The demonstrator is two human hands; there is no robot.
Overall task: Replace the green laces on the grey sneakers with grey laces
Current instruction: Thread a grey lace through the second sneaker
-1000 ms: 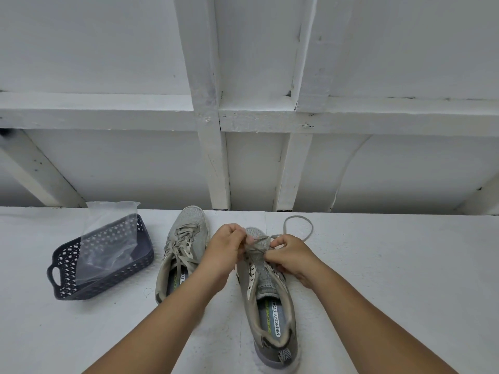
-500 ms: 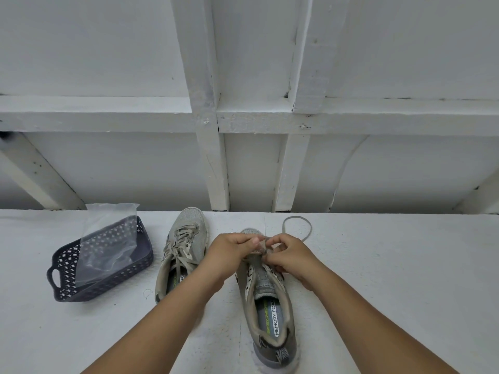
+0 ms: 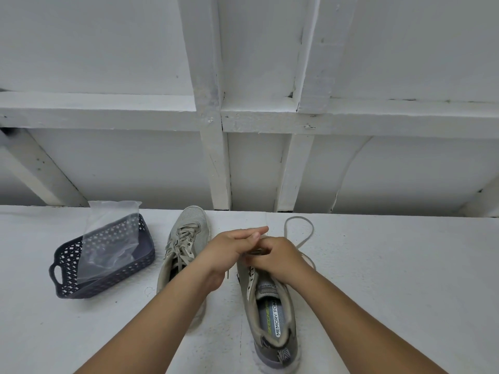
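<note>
Two grey sneakers are set side by side on a white work surface [image 3: 391, 279], toes pointing to the far side. The left sneaker [image 3: 186, 247] is seen fully laced, its lace [image 3: 185, 240] pale; whether that lace is the green or the grey one cannot be told from its colour here. The right sneaker [image 3: 272, 314] is the one being worked: its near eyelets are seen bare and the insole is exposed. A grey lace [image 3: 298, 233] is looped on the surface just beyond and to the right of this sneaker, and it runs back under the hands. The left hand [image 3: 232, 248] is held over the toe end of the right sneaker with its fingers extended towards the right, laid against the right hand [image 3: 275, 256]. The fingers of the right hand are curled, and a dark strand, judged to be the lace, is pinched between them; whether the left hand also pinches it cannot be told. The step in hand is judged to be threading at the far eyelets. The next move calls for the lace tip to be fed through an eyelet and drawn until both ends are even. A dark perforated basket [image 3: 81, 279] holding a clear plastic bag [image 3: 110, 244] stands at the far left.
</note>
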